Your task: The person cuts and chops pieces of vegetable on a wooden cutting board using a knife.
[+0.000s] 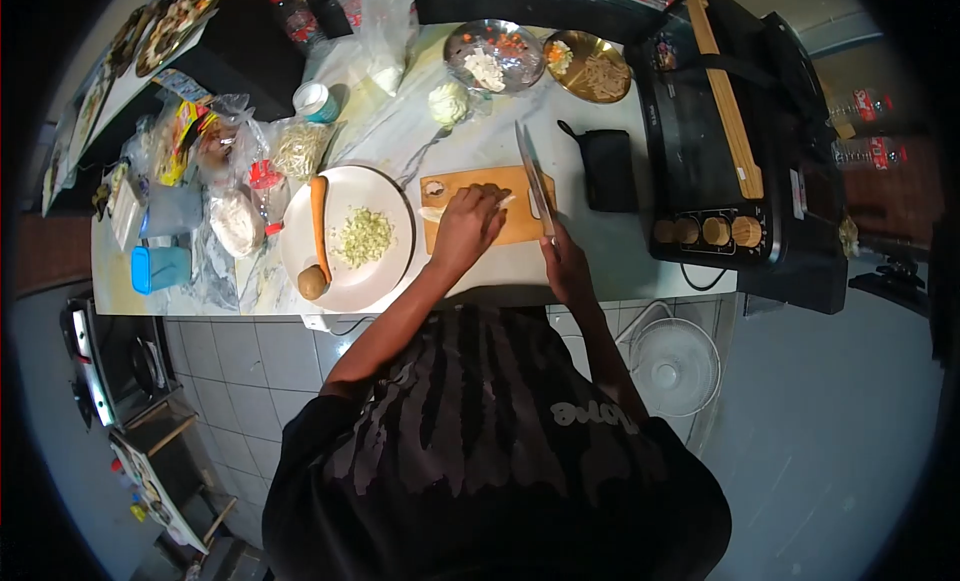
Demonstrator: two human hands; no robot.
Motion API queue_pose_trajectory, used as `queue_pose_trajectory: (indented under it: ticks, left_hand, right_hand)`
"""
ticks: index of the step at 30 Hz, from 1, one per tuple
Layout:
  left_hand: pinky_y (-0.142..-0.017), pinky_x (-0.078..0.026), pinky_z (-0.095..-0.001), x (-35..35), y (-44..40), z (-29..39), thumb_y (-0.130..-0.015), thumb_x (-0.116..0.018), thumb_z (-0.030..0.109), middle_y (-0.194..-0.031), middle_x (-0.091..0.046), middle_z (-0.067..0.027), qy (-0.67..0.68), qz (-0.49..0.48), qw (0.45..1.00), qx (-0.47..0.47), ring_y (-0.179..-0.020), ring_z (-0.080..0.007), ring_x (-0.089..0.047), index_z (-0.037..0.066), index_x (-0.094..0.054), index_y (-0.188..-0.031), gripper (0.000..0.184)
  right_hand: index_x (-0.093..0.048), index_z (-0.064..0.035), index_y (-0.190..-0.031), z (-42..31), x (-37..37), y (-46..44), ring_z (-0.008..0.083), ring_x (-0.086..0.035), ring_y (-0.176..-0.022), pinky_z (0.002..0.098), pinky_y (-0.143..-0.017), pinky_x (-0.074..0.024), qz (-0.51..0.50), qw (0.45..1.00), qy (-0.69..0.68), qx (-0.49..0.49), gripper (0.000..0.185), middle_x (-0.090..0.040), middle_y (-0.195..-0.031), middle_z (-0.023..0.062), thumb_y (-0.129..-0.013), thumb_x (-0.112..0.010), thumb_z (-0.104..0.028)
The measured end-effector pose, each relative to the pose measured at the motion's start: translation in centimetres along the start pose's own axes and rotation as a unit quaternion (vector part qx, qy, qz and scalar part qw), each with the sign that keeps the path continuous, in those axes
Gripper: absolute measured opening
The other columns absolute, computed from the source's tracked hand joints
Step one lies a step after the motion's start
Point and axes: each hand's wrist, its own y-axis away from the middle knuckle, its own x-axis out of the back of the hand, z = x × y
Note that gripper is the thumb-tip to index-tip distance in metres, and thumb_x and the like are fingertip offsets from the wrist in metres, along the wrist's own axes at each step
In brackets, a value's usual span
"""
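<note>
A wooden cutting board (502, 233) lies on the marble counter. My left hand (470, 224) rests on it, fingers curled over a pale food piece (432, 213) whose ends show on both sides. To its right, my right hand (562, 261) grips the handle of a large knife (536, 176), its blade pointing away from me over the board's right part. Left of the board, a big white plate (345, 188) holds chopped pale green pieces (364, 236), a carrot (319, 226) and a round brown item (312, 281).
Behind the board sit a cabbage piece (448, 103), a steel plate (530, 43) and a gold plate (600, 93) with cut food. A black pouch (607, 169) and black oven (705, 131) stand right. Bags, a blue-lidded container (160, 269) and a bottle (268, 193) crowd the left.
</note>
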Motion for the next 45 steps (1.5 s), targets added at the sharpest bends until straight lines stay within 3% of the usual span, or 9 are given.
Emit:
queue_pose_trajectory:
  ticks: [1, 2, 4, 6, 10, 18, 24, 37, 45]
  left_hand:
    - [-0.091, -0.047, -0.0385, -0.5, 0.1, -0.1, -0.084, -0.070, 0.008, -0.112, -0.065, -0.0110, -0.031, -0.020, 0.999, 0.001, -0.108, -0.0303, -0.057, 0.002, -0.067, -0.114, 0.031]
    - [-0.091, -0.047, -0.0385, -0.9, 0.1, -0.1, -0.084, -0.070, 0.008, -0.112, -0.065, -0.0110, -0.034, -0.023, 0.999, -0.002, -0.108, -0.0303, -0.057, 0.002, -0.067, -0.114, 0.031]
    - [-0.092, -0.047, -0.0380, -1.9, 0.6, 0.2, -0.084, -0.069, 0.008, -0.119, -0.066, -0.0096, -0.061, -0.003, 0.996, -0.057, -0.109, -0.0291, -0.058, 0.002, -0.067, -0.118, 0.035]
    - [-0.093, -0.047, -0.0378, -2.7, 1.2, 0.1, -0.084, -0.070, 0.009, -0.121, -0.066, -0.0090, -0.087, -0.006, 0.994, -0.064, -0.109, -0.0287, -0.058, 0.002, -0.067, -0.119, 0.035]
    - [-0.093, -0.048, -0.0369, -3.2, 2.1, -0.1, -0.085, -0.070, 0.008, -0.121, -0.067, -0.0084, -0.117, 0.005, 0.992, -0.052, -0.108, -0.0278, -0.059, 0.001, -0.068, -0.116, 0.033]
    - [-0.091, -0.050, -0.0364, -3.8, 2.4, 0.0, -0.082, -0.072, 0.007, -0.115, -0.069, -0.0076, -0.151, 0.040, 0.986, -0.063, -0.104, -0.0269, -0.060, 0.002, -0.071, -0.108, 0.027]
    - [-0.093, -0.049, -0.0383, -3.9, 2.3, 0.3, -0.083, -0.070, 0.007, -0.114, -0.069, -0.0097, -0.145, 0.038, 0.988, -0.045, -0.105, -0.0301, -0.061, 0.002, -0.070, -0.107, 0.025]
    - [-0.094, -0.048, -0.0396, -3.7, 2.2, 0.4, -0.084, -0.069, 0.009, -0.116, -0.068, -0.0096, -0.149, 0.034, 0.987, -0.052, -0.106, -0.0294, -0.060, 0.002, -0.069, -0.111, 0.028]
    - [-0.094, -0.048, -0.0391, -3.8, 2.3, 0.5, -0.084, -0.069, 0.010, -0.115, -0.068, -0.0096, -0.153, 0.028, 0.987, -0.051, -0.106, -0.0289, -0.060, 0.002, -0.069, -0.112, 0.029]
  right_hand:
    - [-0.044, -0.0052, -0.145, 0.8, -0.1, 0.8, 0.0396, -0.064, -0.110, 0.0424, -0.095, -0.0490, 0.000, 1.000, -0.007, -0.003, 0.046, -0.059, -0.129, 0.0247, -0.101, -0.051, -0.017]
    - [-0.044, -0.0052, -0.145, 1.5, -0.3, 1.3, 0.0396, -0.064, -0.110, 0.0424, -0.095, -0.0490, 0.002, 1.000, -0.012, -0.003, 0.046, -0.059, -0.129, 0.0247, -0.101, -0.051, -0.017]
    - [-0.040, -0.0076, -0.149, 2.3, -0.6, 2.4, 0.0395, -0.055, -0.126, 0.0413, -0.104, -0.0428, 0.041, 0.982, -0.053, 0.178, 0.049, -0.055, -0.137, 0.0238, -0.102, -0.048, -0.016]
    - [-0.038, -0.0110, -0.151, 2.6, -0.6, 3.5, 0.0398, -0.053, -0.128, 0.0419, -0.104, -0.0429, 0.033, 0.983, -0.060, 0.173, 0.050, -0.055, -0.138, 0.0231, -0.102, -0.045, -0.014]
    - [-0.039, -0.0166, -0.152, 3.2, 0.2, 4.4, 0.0420, -0.055, -0.123, 0.0418, -0.100, -0.0464, -0.034, 0.990, -0.051, 0.130, 0.050, -0.053, -0.140, 0.0220, -0.102, -0.043, -0.013]
    - [-0.037, -0.0207, -0.153, 5.0, 0.1, 3.9, 0.0486, -0.061, -0.095, 0.0511, -0.084, -0.0487, -0.044, 0.983, -0.006, 0.179, 0.056, -0.059, -0.109, 0.0299, -0.099, -0.047, -0.009]
    - [-0.034, -0.0180, -0.154, 2.9, 0.9, 4.5, 0.0469, -0.059, -0.098, 0.0517, -0.086, -0.0471, -0.080, 0.991, 0.027, 0.102, 0.055, -0.060, -0.109, 0.0273, -0.101, -0.046, -0.008]
    - [-0.030, -0.0231, -0.156, 2.4, 1.5, 4.4, 0.0487, -0.060, -0.093, 0.0541, -0.080, -0.0482, -0.076, 0.989, 0.053, 0.113, 0.061, -0.057, -0.103, 0.0295, -0.099, -0.047, -0.009]
    - [-0.037, -0.0195, -0.153, 2.8, 1.4, 3.9, 0.0482, -0.061, -0.095, 0.0515, -0.080, -0.0492, -0.072, 0.992, 0.031, 0.095, 0.056, -0.064, -0.106, 0.0279, -0.099, -0.046, -0.007]
